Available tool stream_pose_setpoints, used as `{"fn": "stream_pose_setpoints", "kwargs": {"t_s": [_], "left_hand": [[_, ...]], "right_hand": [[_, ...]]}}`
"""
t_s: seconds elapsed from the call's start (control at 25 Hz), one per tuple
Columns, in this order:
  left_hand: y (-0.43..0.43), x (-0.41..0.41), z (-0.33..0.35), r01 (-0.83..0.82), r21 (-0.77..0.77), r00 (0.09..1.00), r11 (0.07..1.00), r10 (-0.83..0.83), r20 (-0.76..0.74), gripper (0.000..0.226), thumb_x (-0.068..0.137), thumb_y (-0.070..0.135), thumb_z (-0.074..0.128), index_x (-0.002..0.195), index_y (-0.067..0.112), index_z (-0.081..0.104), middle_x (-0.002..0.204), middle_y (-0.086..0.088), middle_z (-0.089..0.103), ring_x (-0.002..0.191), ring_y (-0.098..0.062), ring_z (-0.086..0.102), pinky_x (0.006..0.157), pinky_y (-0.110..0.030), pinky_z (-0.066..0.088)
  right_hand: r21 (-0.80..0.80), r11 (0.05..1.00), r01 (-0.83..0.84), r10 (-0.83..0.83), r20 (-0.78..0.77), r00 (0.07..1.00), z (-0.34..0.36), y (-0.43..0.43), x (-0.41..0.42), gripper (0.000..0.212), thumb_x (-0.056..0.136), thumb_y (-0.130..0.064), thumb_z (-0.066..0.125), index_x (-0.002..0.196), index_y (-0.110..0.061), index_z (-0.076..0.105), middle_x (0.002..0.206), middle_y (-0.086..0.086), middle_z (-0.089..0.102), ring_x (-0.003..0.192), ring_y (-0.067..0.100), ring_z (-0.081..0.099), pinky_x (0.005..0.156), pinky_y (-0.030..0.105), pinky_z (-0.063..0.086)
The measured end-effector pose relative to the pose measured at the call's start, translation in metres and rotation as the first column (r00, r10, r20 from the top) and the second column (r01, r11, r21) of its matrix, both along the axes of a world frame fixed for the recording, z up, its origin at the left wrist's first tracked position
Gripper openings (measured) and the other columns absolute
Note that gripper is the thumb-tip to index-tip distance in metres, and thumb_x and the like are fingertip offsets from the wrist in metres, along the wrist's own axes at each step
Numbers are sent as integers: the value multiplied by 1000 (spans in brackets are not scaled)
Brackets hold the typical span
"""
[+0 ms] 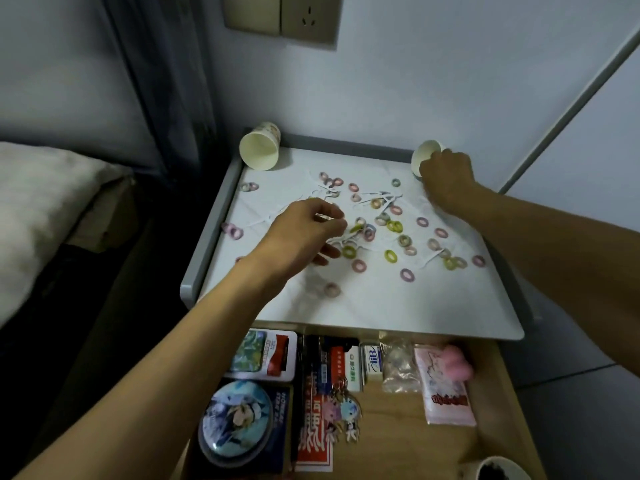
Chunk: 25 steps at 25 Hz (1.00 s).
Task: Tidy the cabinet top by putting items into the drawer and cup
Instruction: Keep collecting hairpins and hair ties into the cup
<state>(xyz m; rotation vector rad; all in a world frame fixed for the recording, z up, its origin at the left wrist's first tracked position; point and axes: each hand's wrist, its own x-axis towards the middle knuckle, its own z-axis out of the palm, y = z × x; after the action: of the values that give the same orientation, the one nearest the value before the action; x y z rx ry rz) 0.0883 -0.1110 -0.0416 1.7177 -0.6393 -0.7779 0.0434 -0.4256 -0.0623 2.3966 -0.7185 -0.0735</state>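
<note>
Two hands work over the cabinet top. The left hand (301,233) hovers over the near-left of the clutter with its fingers bunched toward the thumb. Whether it has pinched anything I cannot tell.

Just right of its fingertips lies the thickest tangle of hair ties (390,256) and white floss picks (375,194), and the picks' long axes point every way. The right hand (448,178) is at the far right corner, fingers curled over the rim of the right cup (424,152), holding it tipped with its mouth toward the mess.

The left cup (259,150) lies on its side at the far left corner, mouth facing near. That cup is far and slightly left of the left hand, so I judge this hand the nearer one to feed it.

The cabinet top (381,306) is white with a raised grey rim. Below its near edge the drawer (398,420) stands open, already holding packets and a round tin (239,427). A bed (41,209) sits left, and a wall socket (308,15) is above.
</note>
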Motion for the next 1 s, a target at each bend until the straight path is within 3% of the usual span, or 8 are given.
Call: {"fn": "stream_pose_setpoints", "kwargs": {"t_s": [0.2,0.32,0.44,0.52,0.6,0.72,0.8,1.0], "left_hand": [[-1,-11,-5,-11,20,985,1000,7,173,57,83,28,75,133,24,49,116,5,64,94,-18,68,84,-41,55],[-6,-31,-1,58,-9,943,998,-51,329,90,75,33,82,147,31,27,128,9,52,110,-11,57,91,-34,50],[-8,-49,-3,147,-48,923,988,-119,366,97,73,39,82,148,32,22,121,13,55,101,-9,61,83,-31,55],[-7,-56,-5,128,-24,914,991,-109,391,97,73,43,82,147,34,21,110,16,57,91,-5,62,68,-22,56],[-5,-59,-6,82,6,894,997,-76,442,97,73,40,82,148,36,19,105,15,55,85,-7,62,63,-20,55],[-6,-62,-10,84,57,875,995,-101,473,95,73,39,82,146,38,20,110,9,53,88,-16,63,72,-33,58],[-7,-62,-13,105,75,878,992,-128,461,93,73,39,82,144,38,22,112,8,53,88,-15,62,73,-35,59],[-8,-60,-19,135,93,888,987,-162,430,92,72,40,82,142,39,23,119,5,56,94,-16,62,77,-40,59]], "right_hand": [[258,912,-320,165,483,860,42,62,-35,18,93,-11,54,100,-8,71,97,14,66,88,34,62,72,37,50],[627,538,-563,-114,716,689,49,134,-89,14,95,-18,60,91,-11,71,86,3,69,79,15,63,71,28,49],[772,189,-607,-226,636,738,41,177,-124,12,94,-14,59,92,-8,69,82,7,67,76,14,61,71,31,49],[780,102,-617,-205,624,754,37,178,-132,16,95,-14,56,96,-5,70,87,9,67,79,19,61,73,34,49],[744,126,-656,-285,660,695,32,162,-135,17,97,-14,54,100,-12,70,93,0,68,74,11,60,67,30,48],[710,519,-476,-362,687,631,14,104,-142,23,97,-5,53,103,-18,71,106,1,70,83,8,63,70,18,44],[680,690,-249,-308,588,748,-4,68,-148,31,93,5,52,109,-15,71,116,8,66,100,19,61,80,19,40],[698,680,-226,-181,458,870,-30,51,-145,30,87,5,62,109,-13,71,116,7,64,105,22,58,81,23,38]]}}
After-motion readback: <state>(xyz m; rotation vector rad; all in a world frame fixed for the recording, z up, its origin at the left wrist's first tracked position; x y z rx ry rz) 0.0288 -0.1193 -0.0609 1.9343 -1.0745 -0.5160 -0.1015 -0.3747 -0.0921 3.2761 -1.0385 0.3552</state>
